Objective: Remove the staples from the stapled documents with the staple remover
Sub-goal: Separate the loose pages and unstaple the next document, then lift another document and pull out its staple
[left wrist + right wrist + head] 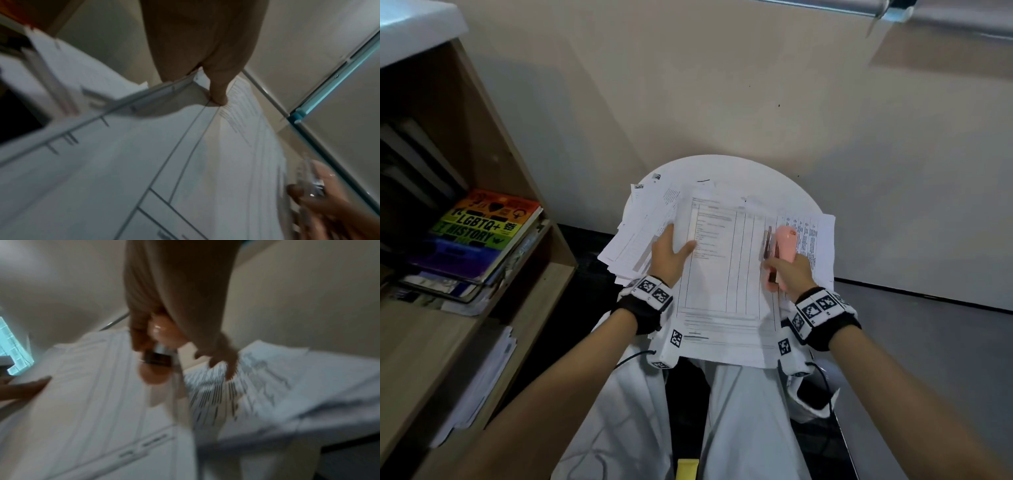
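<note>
Head view, near to far: left hand (670, 253) flat on papers (722, 274), fingers straight, thumb on top sheet; right hand (787, 272) clenched round pink staple remover (781, 251) above sheet's right side; round white table (774, 181) beneath; books (479, 236) on shelf, left. Left wrist view only: thumb tip pressing printed sheet's edge. Right wrist view only, blurred: remover's dark metal end under curled fingers (139, 331).
</note>
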### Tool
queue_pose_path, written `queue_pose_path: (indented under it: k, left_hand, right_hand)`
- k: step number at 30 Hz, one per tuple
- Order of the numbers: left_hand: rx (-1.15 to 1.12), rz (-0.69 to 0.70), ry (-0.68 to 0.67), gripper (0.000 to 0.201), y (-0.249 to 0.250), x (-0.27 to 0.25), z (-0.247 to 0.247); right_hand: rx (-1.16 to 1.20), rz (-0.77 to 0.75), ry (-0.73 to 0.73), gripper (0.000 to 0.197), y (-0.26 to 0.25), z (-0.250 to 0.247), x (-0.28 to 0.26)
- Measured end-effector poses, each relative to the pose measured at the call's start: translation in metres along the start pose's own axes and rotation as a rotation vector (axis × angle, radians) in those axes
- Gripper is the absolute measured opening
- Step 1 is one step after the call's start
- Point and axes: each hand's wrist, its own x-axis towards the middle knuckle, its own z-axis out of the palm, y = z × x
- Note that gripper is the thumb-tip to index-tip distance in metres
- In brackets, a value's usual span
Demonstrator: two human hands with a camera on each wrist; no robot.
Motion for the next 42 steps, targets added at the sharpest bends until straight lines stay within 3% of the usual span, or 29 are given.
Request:
queue_pose_path:
  k: [5,7,10,13,17,21,25,28,31,34,36,39,42]
  left_hand:
    - [-0.224,0.159,-0.051,0.043,0.048,0.009,-0.029]
    - [-0.194,0.272,0.032,0.037,0.075,0.007,-0.031]
    - [-0.158,0.45,0.175,0.028,0.11,0.002,-0.028]
    - [-0.236,0.502,0.241,0.036,0.126,0.0,-0.028]
    - [-0.251,0.473,0.225,0.045,0.111,0.005,-0.033]
    - [-0.216,0.411,0.14,0.023,0.091,0.008,-0.026]
    - [-0.075,0.466,0.191,0.01,0.094,0.013,-0.02]
    - [-0.046,0.468,0.257,0.021,0.089,0.02,-0.021]
    - [-0.021,0.463,0.314,0.035,0.077,0.024,-0.023]
    - [-0.027,0.409,0.321,0.036,0.072,0.024,-0.025]
    - [-0.091,0.345,0.229,0.034,0.07,0.021,-0.026]
    - [-0.263,0.144,-0.02,0.062,0.057,0.016,-0.034]
    - [-0.174,0.145,-0.18,0.066,0.04,0.004,-0.037]
  right_hand:
    - [0.068,-0.262,-0.268,0.014,-0.042,-0.019,-0.03]
    - [0.028,-0.399,-0.233,0.014,-0.064,-0.015,-0.044]
    - [0.127,-0.595,-0.055,0.023,-0.088,-0.001,-0.058]
    - [0.207,-0.659,-0.049,0.04,-0.095,0.002,-0.059]
    - [0.176,-0.612,-0.187,0.066,-0.085,-0.005,-0.055]
    - [0.081,-0.567,-0.183,0.038,-0.077,-0.007,-0.053]
    - [0.018,-0.54,-0.162,0.025,-0.083,-0.003,-0.052]
    - [-0.015,-0.518,-0.191,0.024,-0.078,-0.003,-0.048]
    - [-0.109,-0.456,-0.262,0.036,-0.057,-0.002,-0.043]
    - [-0.212,-0.407,-0.294,0.044,-0.038,0.001,-0.043]
    - [-0.227,-0.391,-0.253,0.048,-0.03,0.003,-0.041]
    - [-0.155,-0.35,-0.196,0.043,-0.028,0.001,-0.037]
    - [-0.103,-0.343,-0.167,0.03,-0.034,-0.004,-0.037]
